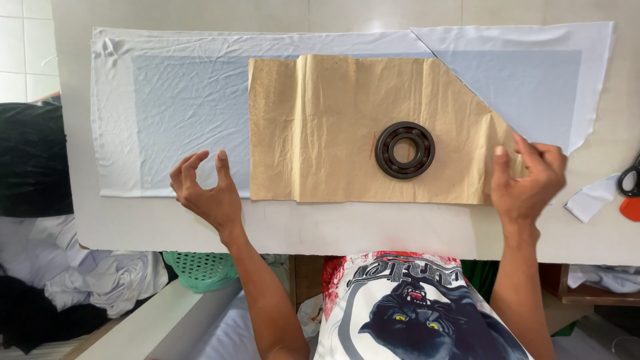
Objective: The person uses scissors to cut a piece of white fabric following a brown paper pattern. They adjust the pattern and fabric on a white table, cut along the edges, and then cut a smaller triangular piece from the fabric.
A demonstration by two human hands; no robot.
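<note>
Brown paper pattern (320, 133) lay flat on white fabric (180, 107), held down by a bearing ring (405, 150). My right hand (527, 180) pinched its right edge; my left hand (203, 190) hovered, fingers apart. Smoothing outward from the ring seemed the sound course, so nothing shifted.

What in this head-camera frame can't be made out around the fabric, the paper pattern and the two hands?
- White fabric: its middle is covered by the brown paper pattern.
- Scissors: cut off by the right edge.
- Right hand: whether it pinches paper or fabric is hidden by its fingers.
- Left hand: contact with the fabric is unclear.
</note>
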